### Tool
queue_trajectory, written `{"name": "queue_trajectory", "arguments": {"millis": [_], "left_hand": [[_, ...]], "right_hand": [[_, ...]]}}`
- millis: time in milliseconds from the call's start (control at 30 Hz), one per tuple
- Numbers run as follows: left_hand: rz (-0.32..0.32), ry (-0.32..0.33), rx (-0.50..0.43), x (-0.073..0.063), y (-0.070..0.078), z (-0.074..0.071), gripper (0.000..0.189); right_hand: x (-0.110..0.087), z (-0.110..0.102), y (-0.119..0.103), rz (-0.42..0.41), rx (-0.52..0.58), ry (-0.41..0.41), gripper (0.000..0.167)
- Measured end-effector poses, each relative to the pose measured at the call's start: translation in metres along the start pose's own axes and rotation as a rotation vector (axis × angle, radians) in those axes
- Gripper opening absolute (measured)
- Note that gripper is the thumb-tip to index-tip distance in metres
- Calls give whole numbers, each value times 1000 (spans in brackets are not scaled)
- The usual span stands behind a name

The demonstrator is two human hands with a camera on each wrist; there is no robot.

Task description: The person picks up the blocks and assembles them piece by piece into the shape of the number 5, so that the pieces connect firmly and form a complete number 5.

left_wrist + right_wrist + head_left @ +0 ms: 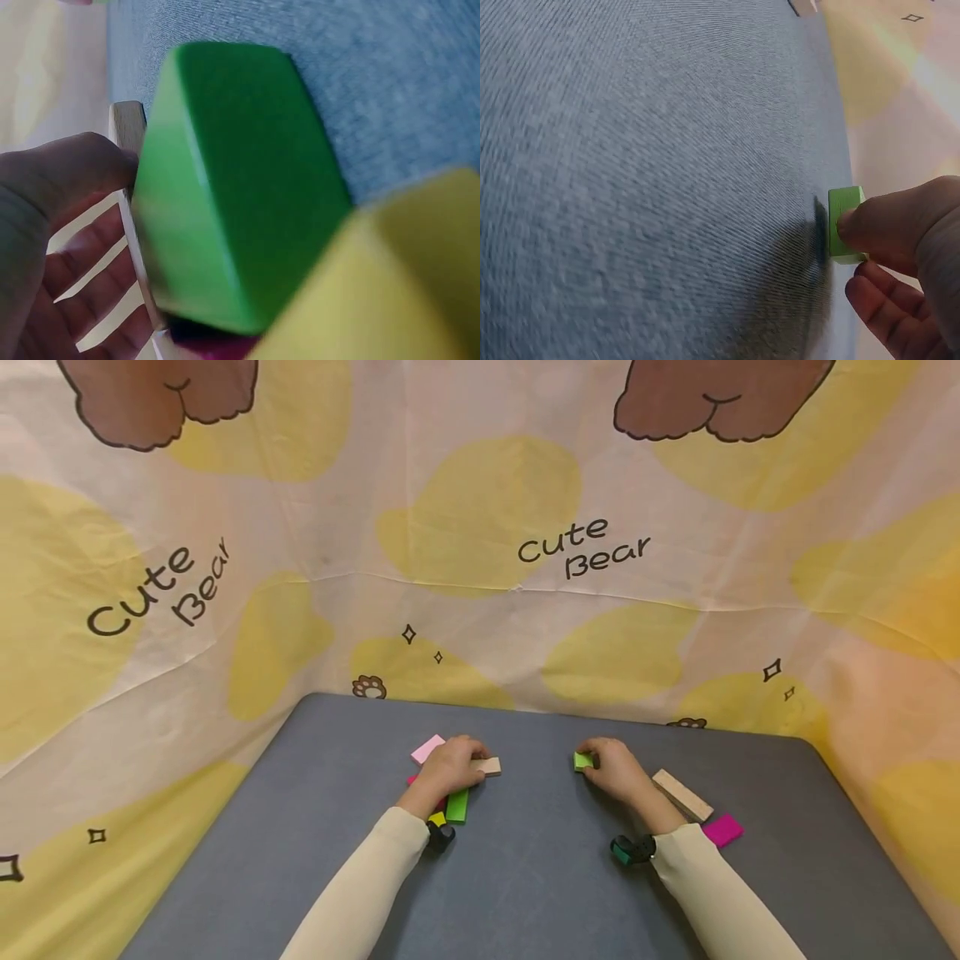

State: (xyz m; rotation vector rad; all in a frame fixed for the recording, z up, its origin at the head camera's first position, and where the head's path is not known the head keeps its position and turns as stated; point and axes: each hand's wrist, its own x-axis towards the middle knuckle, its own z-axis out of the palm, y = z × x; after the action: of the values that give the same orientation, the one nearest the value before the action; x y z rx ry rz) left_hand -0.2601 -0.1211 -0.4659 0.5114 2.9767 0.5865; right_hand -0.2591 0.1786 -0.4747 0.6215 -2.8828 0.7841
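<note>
My left hand (453, 764) pinches a plain wooden block (491, 766) between thumb and fingers, low over the table. Close by its wrist lie a green block (457, 807) and a yellow block (437, 818), both large in the left wrist view. A pale pink block (427, 749) lies beyond the hand, and a red-pink piece (412, 780) is mostly hidden under it. Farther right, my right hand (618, 770) holds a small light green block (582, 762) by its sides. In the right wrist view, the thumb presses on that block's near face.
Beside the right forearm lie a long wooden block (682, 795) and a magenta block (723, 830). The grey table (525, 868) meets a printed cloth (480, 652) along its back edge. More cloth hangs at both sides.
</note>
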Motion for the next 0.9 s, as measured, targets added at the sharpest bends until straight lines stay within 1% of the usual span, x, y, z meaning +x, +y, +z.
{"name": "queue_trajectory", "arguments": {"millis": [100, 200, 333, 433, 667, 900], "left_hand": [[23, 2, 7, 1, 3, 0, 24], [53, 23, 16, 4, 8, 0, 25], [92, 51, 12, 11, 17, 3, 24], [110, 62, 7, 17, 26, 6, 24], [109, 62, -8, 29, 44, 17, 27], [117, 60, 44, 41, 60, 28, 27]], "right_hand": [[0, 4, 0, 10, 8, 4, 25], [1, 7, 1, 28, 14, 2, 25], [1, 9, 1, 50, 20, 4, 25], [0, 9, 1, 61, 18, 9, 24], [0, 8, -4, 99, 7, 23, 22], [0, 8, -7, 141, 0, 19, 22]]}}
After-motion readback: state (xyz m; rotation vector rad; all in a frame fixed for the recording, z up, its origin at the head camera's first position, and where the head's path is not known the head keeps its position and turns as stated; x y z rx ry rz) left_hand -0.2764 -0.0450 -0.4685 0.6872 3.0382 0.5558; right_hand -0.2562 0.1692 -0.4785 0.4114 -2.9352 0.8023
